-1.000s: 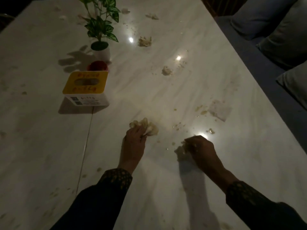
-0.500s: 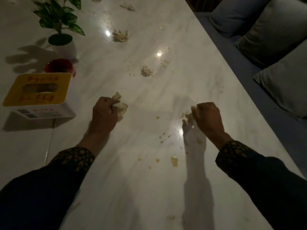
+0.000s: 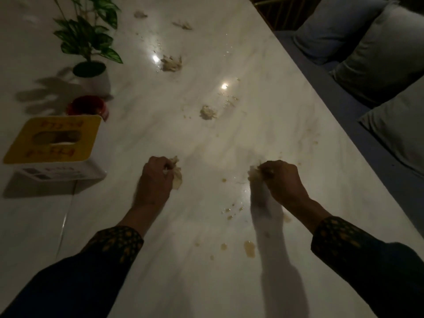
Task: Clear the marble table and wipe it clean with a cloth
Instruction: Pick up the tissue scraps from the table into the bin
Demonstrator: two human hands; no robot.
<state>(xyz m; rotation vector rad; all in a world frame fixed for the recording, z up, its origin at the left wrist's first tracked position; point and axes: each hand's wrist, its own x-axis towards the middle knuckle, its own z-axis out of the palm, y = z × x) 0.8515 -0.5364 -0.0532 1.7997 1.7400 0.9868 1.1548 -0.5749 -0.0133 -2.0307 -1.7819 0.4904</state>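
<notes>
The white marble table (image 3: 174,276) is dimly lit and dirty. My left hand (image 3: 156,177) is closed on a crumpled, stained tissue (image 3: 177,175) just above the middle of the table. My right hand (image 3: 281,180) is closed on another crumpled tissue (image 3: 253,174) to the right of it. Further off lie more crumpled tissues: one small wad (image 3: 207,112), a bigger one (image 3: 171,63), and scraps (image 3: 183,25) near the far end. Yellowish drops and crumbs (image 3: 249,249) dot the marble in front of my hands.
A yellow-topped white tissue box (image 3: 54,145) stands at the left, with a red round container (image 3: 88,106) and a potted green plant (image 3: 90,53) behind it. Grey cushions (image 3: 378,65) on a bench run along the table's right edge.
The flat tissue that lay on the right of the table is gone from the marble; my right hand has closed on a wad. Both hands have moved further along the table.
</notes>
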